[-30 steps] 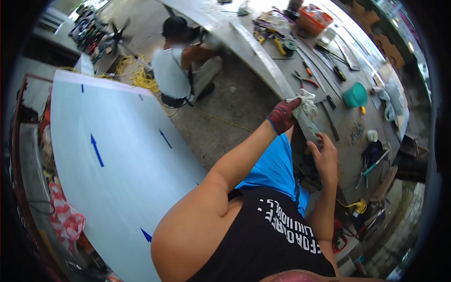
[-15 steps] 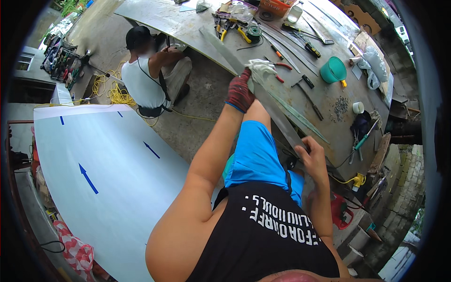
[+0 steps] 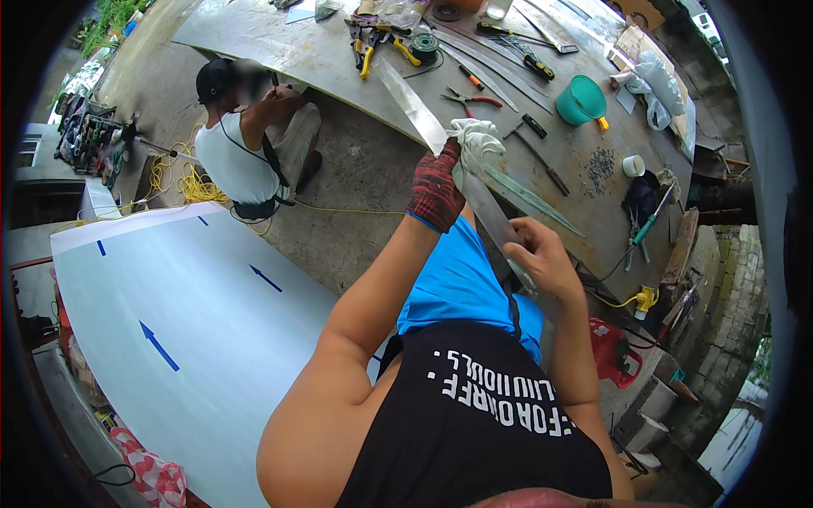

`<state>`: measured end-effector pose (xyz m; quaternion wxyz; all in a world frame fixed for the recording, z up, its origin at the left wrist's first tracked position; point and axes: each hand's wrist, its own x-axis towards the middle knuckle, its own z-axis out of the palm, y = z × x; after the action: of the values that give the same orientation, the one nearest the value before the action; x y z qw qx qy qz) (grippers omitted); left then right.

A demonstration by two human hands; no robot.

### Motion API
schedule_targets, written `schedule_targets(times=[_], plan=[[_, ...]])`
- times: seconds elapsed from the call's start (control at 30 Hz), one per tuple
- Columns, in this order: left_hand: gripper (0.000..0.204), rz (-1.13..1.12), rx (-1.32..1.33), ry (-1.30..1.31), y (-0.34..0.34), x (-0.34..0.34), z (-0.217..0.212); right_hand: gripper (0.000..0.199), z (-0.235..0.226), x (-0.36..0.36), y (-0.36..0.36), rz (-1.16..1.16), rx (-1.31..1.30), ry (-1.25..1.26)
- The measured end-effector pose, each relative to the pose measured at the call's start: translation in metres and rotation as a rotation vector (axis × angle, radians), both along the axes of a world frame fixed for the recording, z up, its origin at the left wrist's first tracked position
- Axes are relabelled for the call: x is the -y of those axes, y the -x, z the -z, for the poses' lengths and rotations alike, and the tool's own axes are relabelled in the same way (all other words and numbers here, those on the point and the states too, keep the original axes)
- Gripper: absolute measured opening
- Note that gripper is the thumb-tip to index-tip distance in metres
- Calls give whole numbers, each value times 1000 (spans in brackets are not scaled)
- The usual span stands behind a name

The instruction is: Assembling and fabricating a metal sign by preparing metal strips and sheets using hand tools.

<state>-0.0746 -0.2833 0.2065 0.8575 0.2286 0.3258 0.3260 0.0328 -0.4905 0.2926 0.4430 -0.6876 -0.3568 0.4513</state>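
Observation:
My left hand (image 3: 436, 188), in a red and black knit glove, is closed around a long flat metal strip (image 3: 413, 108) with a crumpled white cloth (image 3: 479, 142) against it. The strip slants from over the workbench down toward my body. Near its lower end my bare right hand (image 3: 540, 254) has its thumb and fingers closed on the strip's edge. A second narrow greenish strip (image 3: 533, 201) lies along the bench just beyond. Red-handled pliers (image 3: 471, 101) rest past the cloth.
The metal workbench (image 3: 508, 161) bears yellow-handled pliers (image 3: 370, 55), a wire spool (image 3: 425, 46), a hammer (image 3: 539, 157), a green bucket (image 3: 581, 100) and scattered small fasteners (image 3: 600, 169). A co-worker (image 3: 246, 152) crouches at left beside yellow cord. A pale arrow-marked sheet (image 3: 203, 339) fills the lower left.
The strip, cloth and both hands have drawn back toward my body relative to the bench. The red-handled pliers now show more fully. The whole view has shifted slightly.

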Motion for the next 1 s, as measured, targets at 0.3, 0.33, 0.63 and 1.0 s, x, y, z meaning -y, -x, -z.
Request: schedule_targets(times=[0.3,0.33,0.63,1.0], plan=[[37,-54,-8,-10,30,-71,19,21,-20,20,16,-55,250,42],[37,-56,11,-16,32,-76,14,21,-23,29,15,-60,235,36],[43,-147,-443,-786,49,-180,88,24,-44,97,7,-115,304,97],[37,-248,-361,-140,101,-240,74,24,-58,138,9,-121,266,151]])
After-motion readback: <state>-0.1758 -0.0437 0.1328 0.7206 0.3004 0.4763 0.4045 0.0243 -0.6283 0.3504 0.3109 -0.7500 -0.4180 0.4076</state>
